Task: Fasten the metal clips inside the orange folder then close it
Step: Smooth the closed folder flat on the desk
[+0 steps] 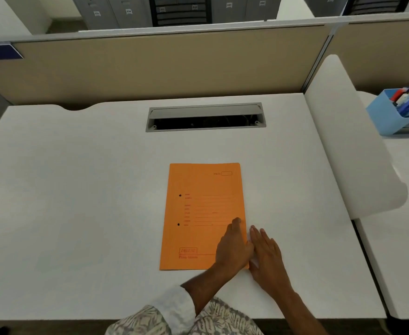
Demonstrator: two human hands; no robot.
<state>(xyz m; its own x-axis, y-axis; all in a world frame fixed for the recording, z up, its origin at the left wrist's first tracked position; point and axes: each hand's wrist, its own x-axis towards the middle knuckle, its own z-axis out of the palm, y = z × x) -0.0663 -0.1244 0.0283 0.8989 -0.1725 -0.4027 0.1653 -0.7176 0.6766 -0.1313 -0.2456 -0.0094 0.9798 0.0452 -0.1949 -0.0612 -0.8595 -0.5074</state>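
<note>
The orange folder (pixel 198 213) lies closed and flat on the white desk, its printed front cover facing up, with two dark holes near its left side. No metal clips show; the cover hides the inside. My left hand (pixel 233 250) rests on the folder's lower right corner, thumb on the cover and fingers curled at the right edge. My right hand (pixel 267 255) lies flat on the desk just beside that edge, fingers together and stretched forward, holding nothing.
A grey cable slot (pixel 206 117) is set in the white desk (pixel 77 189) behind the folder. A white divider panel (pixel 348 141) bounds the desk on the right. Beyond it stands a blue pen holder (pixel 399 112). A beige partition (pixel 150 68) runs along the back.
</note>
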